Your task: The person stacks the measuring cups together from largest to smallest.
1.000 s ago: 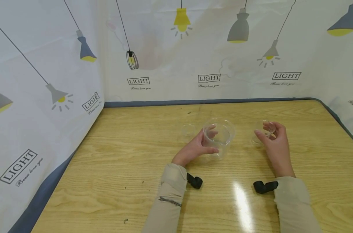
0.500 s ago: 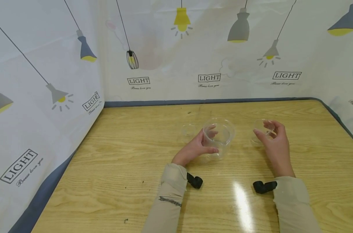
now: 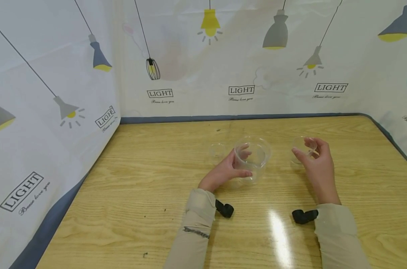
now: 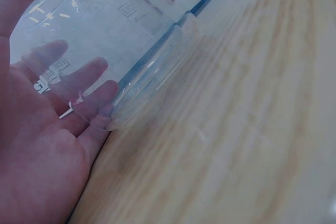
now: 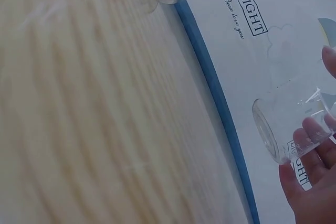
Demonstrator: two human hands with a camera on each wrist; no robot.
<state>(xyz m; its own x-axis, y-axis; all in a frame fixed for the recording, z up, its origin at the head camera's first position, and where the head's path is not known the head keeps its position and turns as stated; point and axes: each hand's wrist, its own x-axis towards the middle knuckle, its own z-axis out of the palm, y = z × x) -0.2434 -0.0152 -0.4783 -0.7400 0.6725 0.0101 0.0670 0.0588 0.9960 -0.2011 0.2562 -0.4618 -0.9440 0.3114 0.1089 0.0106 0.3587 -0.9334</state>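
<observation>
My left hand (image 3: 223, 168) grips a large clear beaker (image 3: 257, 170), thumb at the front and fingers round the far side. In the left wrist view, the fingers (image 4: 94, 95) show through its wall, and its base (image 4: 157, 72) is down at the wooden tabletop. Off to the right, my right hand (image 3: 319, 160) holds a smaller clear beaker (image 3: 297, 155) between thumb and fingers. Pale marks show on this beaker's wall (image 5: 294, 114) in the right wrist view, where its base appears against the backdrop, raised from the table. Neither beaker shows any visible contents.
Another small clear vessel (image 3: 217, 150) stands behind the left wrist, left of the large beaker. The wooden table (image 3: 123, 209) ends at a white backdrop (image 3: 196, 67) printed with lamps, with a blue strip along its foot. Black wrist mounts (image 3: 225, 210) stick out from both sleeves.
The right hand has risen slightly and shifted a little left, carrying the smaller beaker with it. My left hand and the large beaker have stayed in place.
</observation>
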